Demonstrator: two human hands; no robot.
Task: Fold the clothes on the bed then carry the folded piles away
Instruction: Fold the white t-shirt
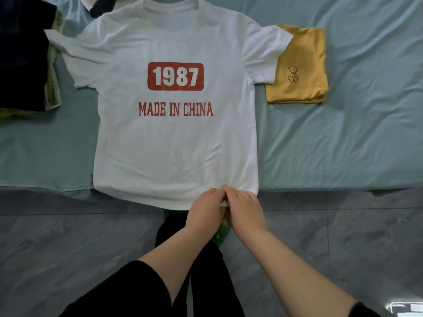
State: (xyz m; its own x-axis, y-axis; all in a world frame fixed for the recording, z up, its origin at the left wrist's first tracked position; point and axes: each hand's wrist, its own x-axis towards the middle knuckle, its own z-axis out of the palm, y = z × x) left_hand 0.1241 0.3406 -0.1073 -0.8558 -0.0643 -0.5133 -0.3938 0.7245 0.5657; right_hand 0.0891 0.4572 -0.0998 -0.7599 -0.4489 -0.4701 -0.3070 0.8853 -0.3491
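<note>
At the far left of the bed point(343, 138) lies a pile of dark clothes point(20, 56), with a pale green piece showing under its edge. Just beside it, in the middle, the white T-shirt point(174, 143) is spread flat with its front side up, and it carries a red "1987" box and the words "MADE IN CHINA". Its collar points away from the person, its left sleeve reaches the dark pile, and its hem hangs a little over the near edge of the bed.

At this hem, towards its right part, the left hand point(204, 210) and the right hand point(245, 210) are close together and touching each other. Both have curled fingers that pinch the edge of the white cloth. Below the hands, black trousers and a green slipper point(220, 235) are seen over the grey floor point(57, 236).

To the right, the other sleeve lies over the corner of a folded yellow garment point(302, 65) with a small bear drawing. It rests on the light blue sheet.
</note>
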